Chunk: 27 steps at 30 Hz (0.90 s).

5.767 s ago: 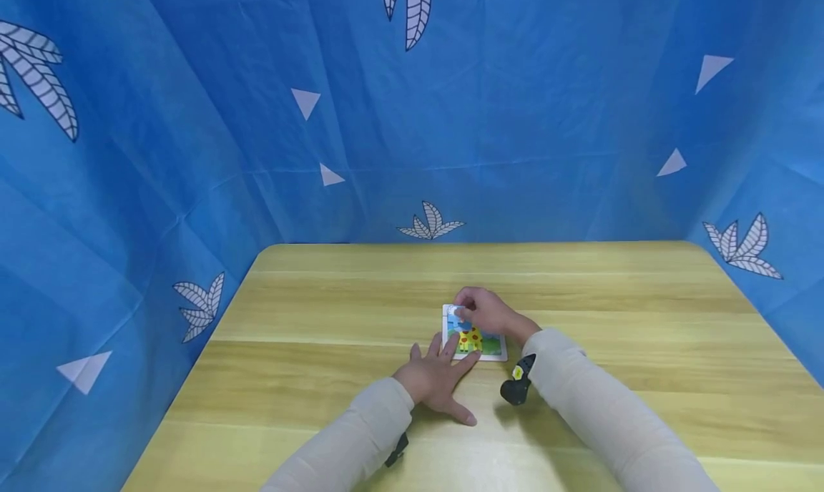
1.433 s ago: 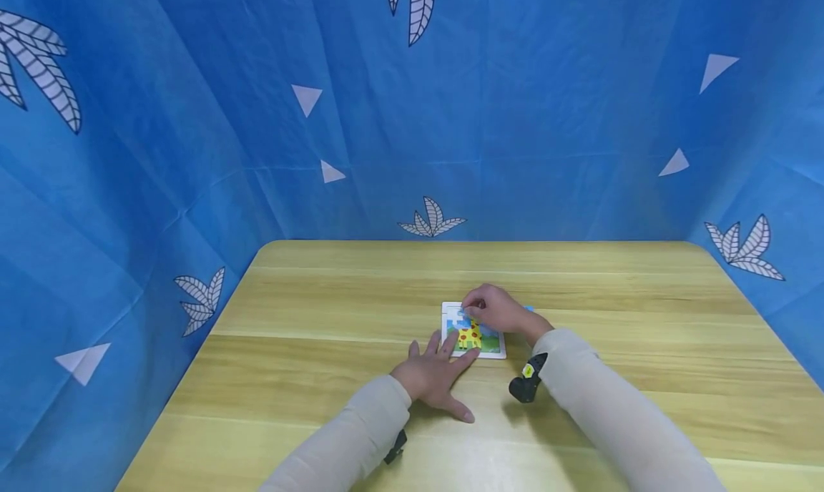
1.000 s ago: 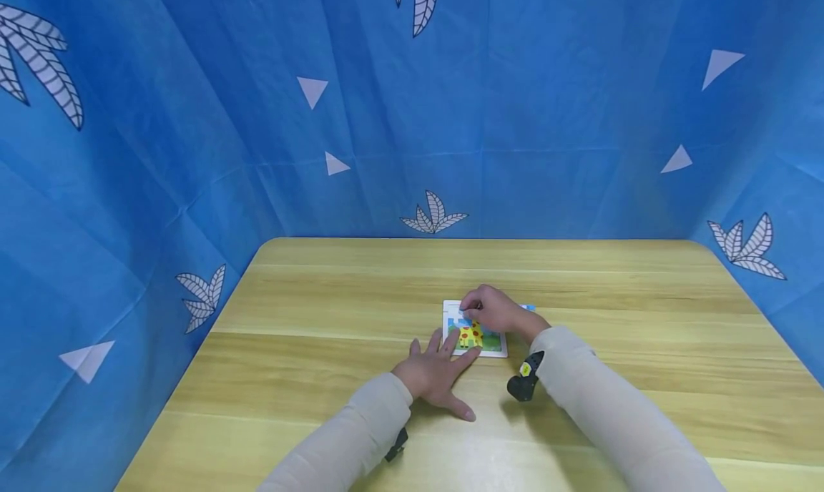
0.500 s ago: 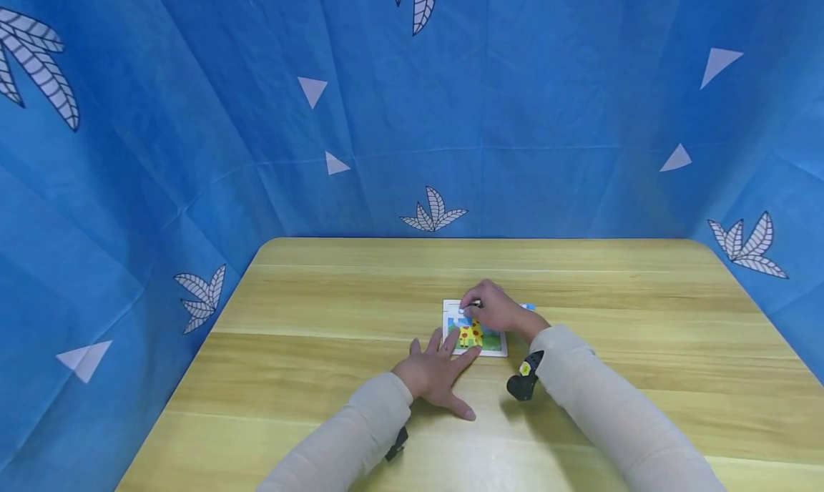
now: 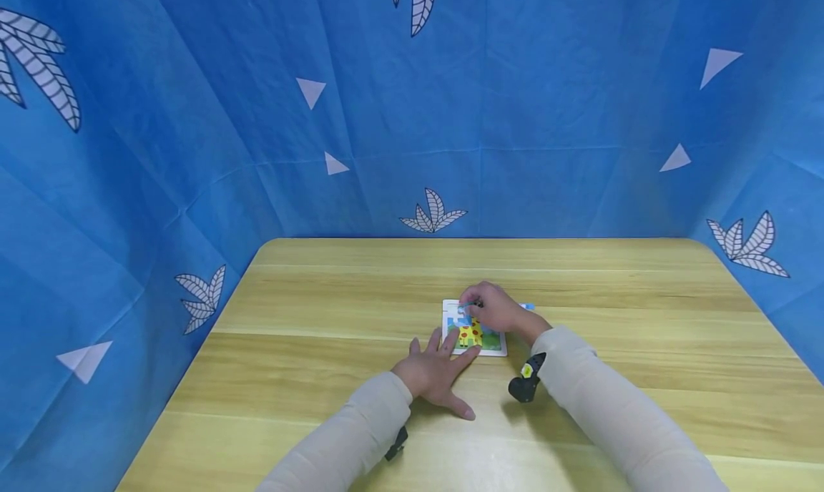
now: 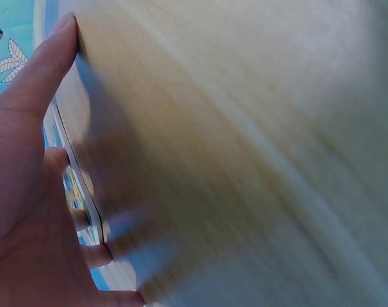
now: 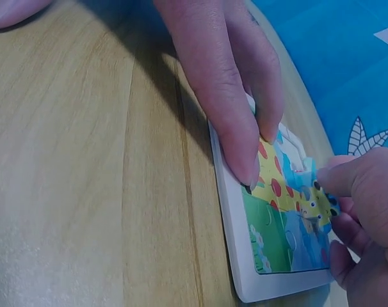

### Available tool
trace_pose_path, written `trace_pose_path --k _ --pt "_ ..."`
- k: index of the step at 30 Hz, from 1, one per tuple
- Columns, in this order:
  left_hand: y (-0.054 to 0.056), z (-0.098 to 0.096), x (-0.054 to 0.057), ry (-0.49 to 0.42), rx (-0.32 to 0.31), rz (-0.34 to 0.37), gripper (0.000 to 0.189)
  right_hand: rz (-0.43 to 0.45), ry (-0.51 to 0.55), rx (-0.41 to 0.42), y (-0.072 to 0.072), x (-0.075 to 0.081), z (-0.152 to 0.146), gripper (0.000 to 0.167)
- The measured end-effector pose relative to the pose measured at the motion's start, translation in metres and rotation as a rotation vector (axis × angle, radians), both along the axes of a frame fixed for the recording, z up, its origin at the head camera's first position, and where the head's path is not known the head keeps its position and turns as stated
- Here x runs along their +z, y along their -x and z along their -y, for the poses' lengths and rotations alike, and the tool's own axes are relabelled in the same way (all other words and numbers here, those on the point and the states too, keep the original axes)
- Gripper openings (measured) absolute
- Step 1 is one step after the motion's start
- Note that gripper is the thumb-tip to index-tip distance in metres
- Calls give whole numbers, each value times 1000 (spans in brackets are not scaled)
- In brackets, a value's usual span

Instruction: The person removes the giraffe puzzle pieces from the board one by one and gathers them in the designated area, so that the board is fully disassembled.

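A small giraffe jigsaw in a white tray (image 5: 444,312) lies on the table ahead of me. My left hand (image 5: 430,379) is spread flat, its fingertips resting on the tray's near left part. Over the upper side, my right hand (image 5: 496,310) pinches a puzzle piece (image 7: 317,206) between thumb and fingers. In the right wrist view that piece seems to show the giraffe's face, with a blue edge. Near it, part of the tray's white bottom (image 7: 292,150) is bare. The yellow spotted body (image 7: 276,185) and green ground (image 7: 266,240) are in place.
Just beyond the right wrist, a blue bit (image 5: 528,307), perhaps another piece, sticks out, partly hidden by the hand. The wooden table (image 5: 309,313) backs onto a blue curtain (image 5: 547,120). Black wrist cameras (image 5: 524,385) hang under both sleeves.
Since the oldest frame, the right hand has shifted slightly right, and the blue bit beyond it has come into view. Lately the pinched piece has turned a little. The left hand stays put.
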<state>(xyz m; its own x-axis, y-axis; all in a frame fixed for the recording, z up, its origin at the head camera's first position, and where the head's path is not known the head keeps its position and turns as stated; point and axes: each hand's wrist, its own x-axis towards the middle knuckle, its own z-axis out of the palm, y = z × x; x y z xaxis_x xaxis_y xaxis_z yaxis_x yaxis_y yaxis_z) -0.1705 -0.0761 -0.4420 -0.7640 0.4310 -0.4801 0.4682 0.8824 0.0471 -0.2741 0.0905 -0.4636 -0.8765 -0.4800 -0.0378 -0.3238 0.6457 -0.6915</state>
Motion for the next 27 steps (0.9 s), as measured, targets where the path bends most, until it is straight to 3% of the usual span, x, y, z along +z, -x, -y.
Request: trace_pose_path --k 11,20,27 --pt "0 -1 -1 9 -1 -1 104 11 19 -54 2 -2 -3 17" --pt "0 -1 0 14 -4 4 103 44 -2 -48 0 -5 -4 19" --pt "0 -1 1 10 -1 11 103 5 -19 -9 -3 -2 -4 22"
